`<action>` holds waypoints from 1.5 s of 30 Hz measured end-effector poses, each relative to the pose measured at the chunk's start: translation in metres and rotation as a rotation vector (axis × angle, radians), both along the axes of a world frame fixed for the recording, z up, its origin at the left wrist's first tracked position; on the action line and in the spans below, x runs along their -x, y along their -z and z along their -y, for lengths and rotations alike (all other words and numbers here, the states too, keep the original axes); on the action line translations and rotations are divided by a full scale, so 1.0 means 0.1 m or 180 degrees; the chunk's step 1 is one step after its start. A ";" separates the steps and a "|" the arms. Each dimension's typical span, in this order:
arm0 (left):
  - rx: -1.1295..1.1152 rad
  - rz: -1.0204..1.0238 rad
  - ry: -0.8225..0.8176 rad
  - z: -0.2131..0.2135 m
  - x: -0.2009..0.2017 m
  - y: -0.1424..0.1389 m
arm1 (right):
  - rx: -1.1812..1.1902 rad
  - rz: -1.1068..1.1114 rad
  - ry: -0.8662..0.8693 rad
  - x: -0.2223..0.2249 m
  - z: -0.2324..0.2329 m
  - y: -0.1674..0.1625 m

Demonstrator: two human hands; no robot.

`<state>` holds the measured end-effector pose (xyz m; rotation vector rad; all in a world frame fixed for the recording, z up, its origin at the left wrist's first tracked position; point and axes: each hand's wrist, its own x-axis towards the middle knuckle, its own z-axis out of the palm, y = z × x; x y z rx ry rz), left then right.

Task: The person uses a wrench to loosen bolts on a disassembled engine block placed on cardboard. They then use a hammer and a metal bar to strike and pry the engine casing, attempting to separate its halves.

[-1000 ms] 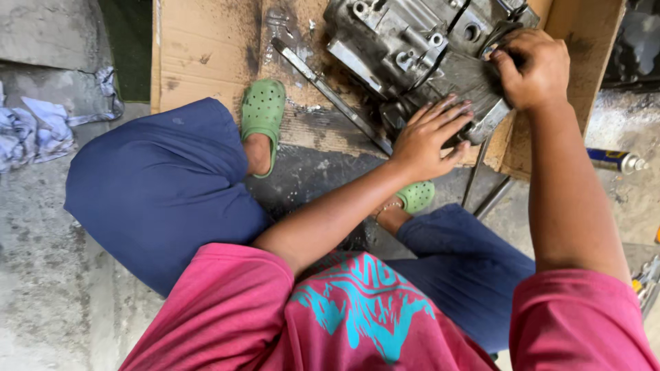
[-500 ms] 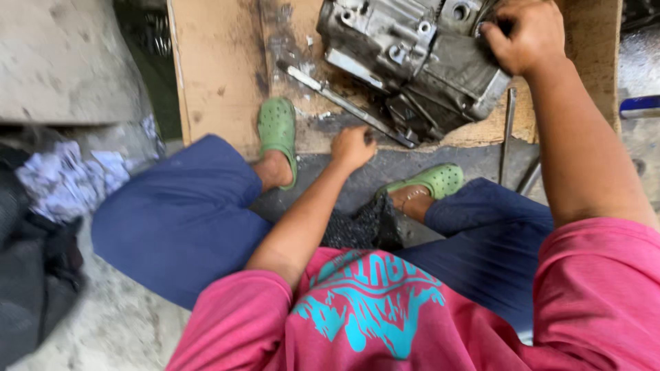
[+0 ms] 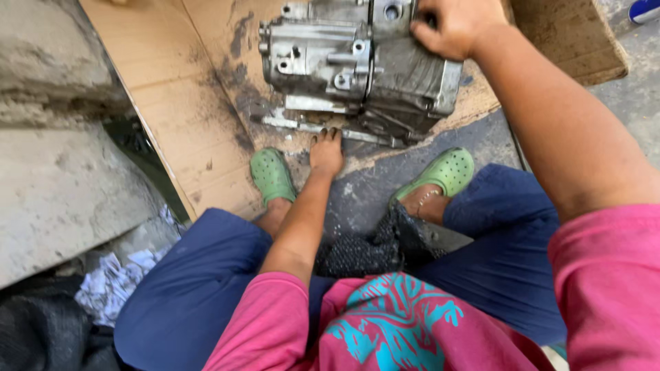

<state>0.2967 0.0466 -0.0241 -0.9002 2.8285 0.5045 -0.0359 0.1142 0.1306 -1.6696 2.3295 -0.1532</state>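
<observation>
A grey cast-metal gearbox housing (image 3: 357, 69) lies on stained brown cardboard (image 3: 185, 103) in front of my feet. My right hand (image 3: 457, 24) grips the housing's top right edge. My left hand (image 3: 326, 151) reaches down between my green clogs, its fingertips touching a long flat metal bar (image 3: 330, 128) that lies under the housing's near edge. Whether the fingers have closed on the bar does not show.
My green clogs (image 3: 271, 175) (image 3: 440, 172) rest on the dark oily floor. A concrete ledge (image 3: 55, 172) rises at the left, with crumpled paper (image 3: 117, 285) and dark cloth below it. A black rag (image 3: 364, 251) lies between my knees. A blue object (image 3: 646, 8) sits at the top right.
My left hand has dropped from the housing's side to the metal bar at its near edge. My right hand stays on the housing's top. The view has shifted closer and leftward.
</observation>
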 end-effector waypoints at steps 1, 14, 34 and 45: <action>0.0238 0.0000 0.0077 0.05 0.04 0.02 | -0.0077 -0.0007 0.0050 0.01 0.01 -0.03; 0.0883 0.1145 0.1033 0.28 0.63 0.05 | 0.0918 -0.0410 -0.0632 0.16 0.03 0.03; 0.0379 0.0674 0.1088 -0.41 0.59 0.16 | 0.0520 -0.0279 -0.0561 0.13 0.05 0.07; -0.0896 0.0006 0.0416 -0.32 0.39 -0.03 | 0.0790 -0.0166 -0.0698 0.20 0.05 0.14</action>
